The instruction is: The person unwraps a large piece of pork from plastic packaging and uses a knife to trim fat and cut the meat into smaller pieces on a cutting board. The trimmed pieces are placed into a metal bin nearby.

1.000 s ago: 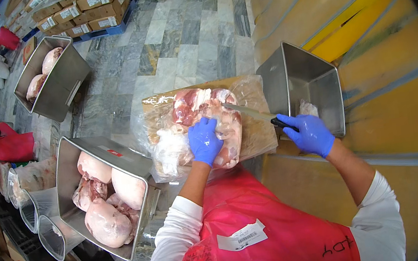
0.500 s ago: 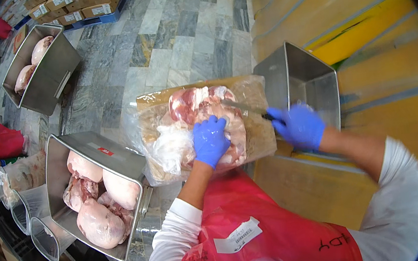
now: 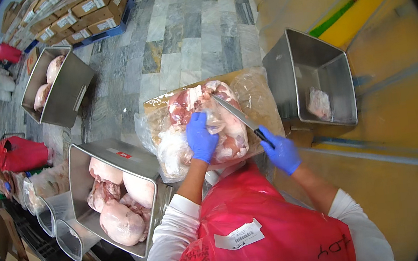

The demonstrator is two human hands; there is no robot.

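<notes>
near the meat (image 3: 231, 132) sits a red-labelled tub (image 3: 140, 163).

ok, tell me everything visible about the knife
The black-handled, silver-grey knife has a long, smooth, metal-looking blade tapering to a point. The blue-gloved right hand grips its dark handle, partly hiding it. It slants forward and to the left, the blade bare over the pink-red raw meat, tip near the meat's far side. Whether the edge touches or cuts the meat, I can't tell.
</notes>
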